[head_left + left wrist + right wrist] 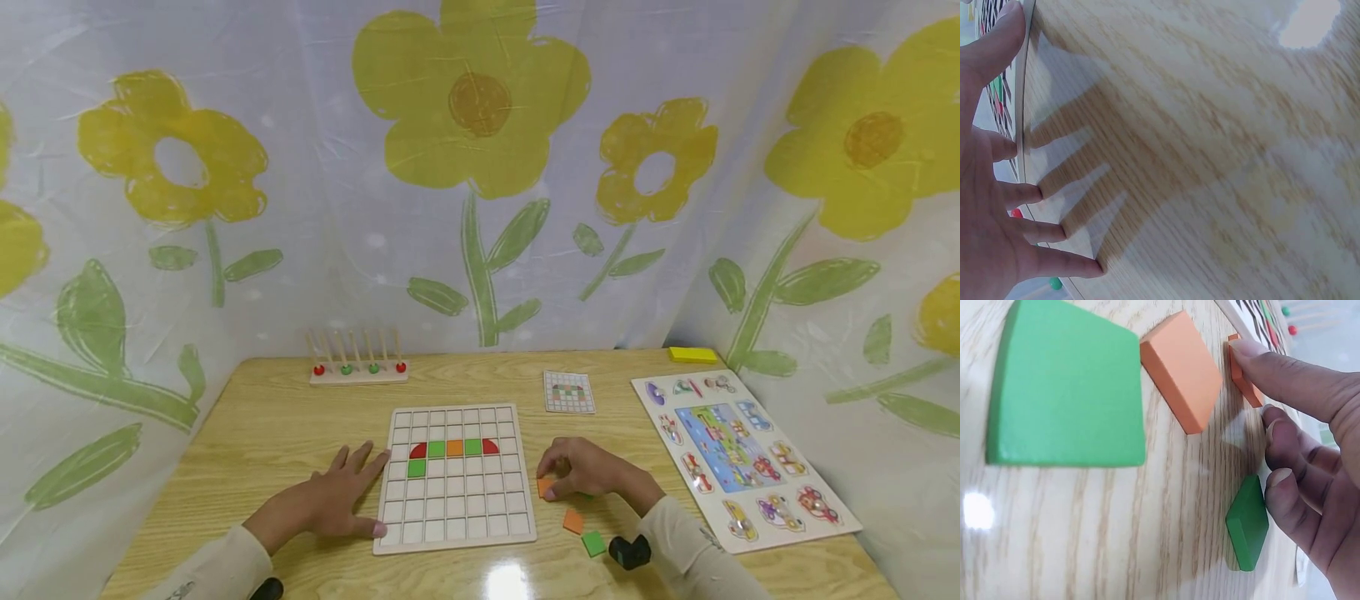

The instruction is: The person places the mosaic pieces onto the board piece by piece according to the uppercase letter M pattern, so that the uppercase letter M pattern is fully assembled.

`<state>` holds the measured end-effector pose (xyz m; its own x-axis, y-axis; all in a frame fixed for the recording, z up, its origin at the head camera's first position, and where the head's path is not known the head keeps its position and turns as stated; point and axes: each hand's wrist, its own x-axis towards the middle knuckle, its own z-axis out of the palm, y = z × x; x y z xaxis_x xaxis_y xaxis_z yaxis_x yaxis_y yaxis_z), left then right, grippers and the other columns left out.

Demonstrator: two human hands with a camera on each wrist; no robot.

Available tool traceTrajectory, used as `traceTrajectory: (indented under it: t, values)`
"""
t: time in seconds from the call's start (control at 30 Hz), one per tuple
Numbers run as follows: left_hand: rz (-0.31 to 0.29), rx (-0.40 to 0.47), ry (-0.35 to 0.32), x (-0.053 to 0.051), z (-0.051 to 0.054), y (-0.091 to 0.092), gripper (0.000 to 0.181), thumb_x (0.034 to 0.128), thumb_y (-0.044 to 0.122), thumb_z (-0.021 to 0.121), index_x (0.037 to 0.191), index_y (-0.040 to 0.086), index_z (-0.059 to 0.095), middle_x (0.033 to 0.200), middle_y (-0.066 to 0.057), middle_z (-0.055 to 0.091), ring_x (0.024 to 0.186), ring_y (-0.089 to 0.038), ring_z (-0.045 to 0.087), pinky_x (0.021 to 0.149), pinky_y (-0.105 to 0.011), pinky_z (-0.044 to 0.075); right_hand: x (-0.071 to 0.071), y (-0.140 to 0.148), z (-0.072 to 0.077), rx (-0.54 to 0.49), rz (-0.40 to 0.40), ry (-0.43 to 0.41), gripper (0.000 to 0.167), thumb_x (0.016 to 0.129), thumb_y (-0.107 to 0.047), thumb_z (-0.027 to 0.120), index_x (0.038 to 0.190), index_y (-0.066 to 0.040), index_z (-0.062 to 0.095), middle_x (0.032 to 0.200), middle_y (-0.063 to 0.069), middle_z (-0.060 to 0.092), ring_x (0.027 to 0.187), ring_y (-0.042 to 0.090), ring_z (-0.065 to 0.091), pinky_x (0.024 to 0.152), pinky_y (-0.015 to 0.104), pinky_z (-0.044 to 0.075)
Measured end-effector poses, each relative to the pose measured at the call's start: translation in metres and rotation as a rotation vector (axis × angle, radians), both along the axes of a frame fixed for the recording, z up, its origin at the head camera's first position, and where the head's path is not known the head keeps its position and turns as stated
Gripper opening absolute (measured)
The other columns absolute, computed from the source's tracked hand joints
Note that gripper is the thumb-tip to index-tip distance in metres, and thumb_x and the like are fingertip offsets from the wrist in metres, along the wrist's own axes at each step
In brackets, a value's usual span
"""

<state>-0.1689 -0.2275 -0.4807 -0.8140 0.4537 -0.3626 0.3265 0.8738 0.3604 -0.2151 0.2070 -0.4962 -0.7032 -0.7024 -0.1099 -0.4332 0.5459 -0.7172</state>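
A wooden grid board point(450, 500) lies on the table, with red, green and orange tiles point(454, 448) set across an upper row and one green tile point(416, 468) below. My left hand point(330, 496) rests at the board's left edge, fingers spread, thumb on its lower left corner. To the right of the board, my right hand point(581, 467) pinches an orange square tile point(1246, 378) between thumb and fingertip, low over the tabletop. Beside those fingers lies a green tile point(1249, 525). Another orange tile point(573, 522) and a green tile point(594, 544) lie nearer me.
Behind the board lies a small pattern card point(568, 392). A peg stand point(360, 377) with red and green beads is at the back left. On the right are a picture puzzle board point(750, 467) and a yellow block point(692, 355). A flowered curtain surrounds the table.
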Motion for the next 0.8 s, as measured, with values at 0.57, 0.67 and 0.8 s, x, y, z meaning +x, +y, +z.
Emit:
traceTrajectory:
  t: [0.57, 0.67, 0.8]
  values:
    - [0.002, -0.008, 0.006, 0.0001, -0.0004, 0.0001, 0.112, 0.0792, 0.069, 0.071, 0.161, 0.012, 0.02, 0.164, -0.029, 0.013, 0.143, -0.066, 0.013, 0.091, -0.087, 0.027, -0.0007, -0.0024, -0.001, -0.03, 0.0, -0.011, 0.024, 0.085, -0.018, 0.082, 0.106, -0.009, 0.079, 0.099, 0.006, 0.067, 0.085, 0.015, 0.056, 0.073, 0.022, 0.047]
    - [0.005, -0.01, 0.001, 0.0, -0.0015, -0.0002, 0.112, 0.079, 0.07, 0.071, 0.161, 0.013, 0.02, 0.164, -0.028, 0.013, 0.144, -0.065, 0.012, 0.092, -0.087, 0.027, 0.0002, -0.0026, -0.0013, -0.029, -0.01, -0.01, 0.021, 0.085, -0.018, 0.082, 0.104, -0.01, 0.079, 0.099, 0.004, 0.067, 0.087, 0.015, 0.056, 0.076, 0.023, 0.047]
    - [0.003, -0.008, 0.001, 0.0, -0.0007, 0.0, 0.112, 0.0792, 0.069, 0.071, 0.161, 0.011, 0.02, 0.164, -0.028, 0.013, 0.143, -0.065, 0.012, 0.092, -0.087, 0.027, 0.0015, -0.0038, -0.0006, -0.035, -0.007, -0.027, 0.017, 0.086, -0.018, 0.081, 0.101, -0.01, 0.075, 0.101, 0.002, 0.065, 0.091, 0.015, 0.055, 0.082, 0.026, 0.048]
